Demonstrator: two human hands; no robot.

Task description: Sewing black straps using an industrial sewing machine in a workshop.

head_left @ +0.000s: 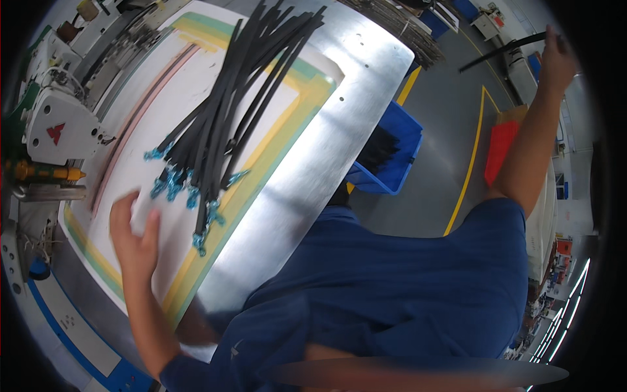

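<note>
A bundle of long black strips (230,111), with crinkled translucent blue pieces (173,183) at their lower ends, lies across a white board (121,170) edged in yellow and green tape on a metal table (362,52). My left hand (134,232) is open over the board, left of the strips' lower ends, thumb and fingers apart and nothing between them. At the upper right my right hand (556,62), arm raised out over the aisle, grips a black strip (496,52) that sticks out leftward from it.
A white machine (62,124) with a yellow-tipped cylinder stands at the left. Right of the table, a blue bin (405,157) holds black pieces on a grey floor with yellow lines. A red container (496,147) is beyond. Grey strips (418,46) lie stacked at the top.
</note>
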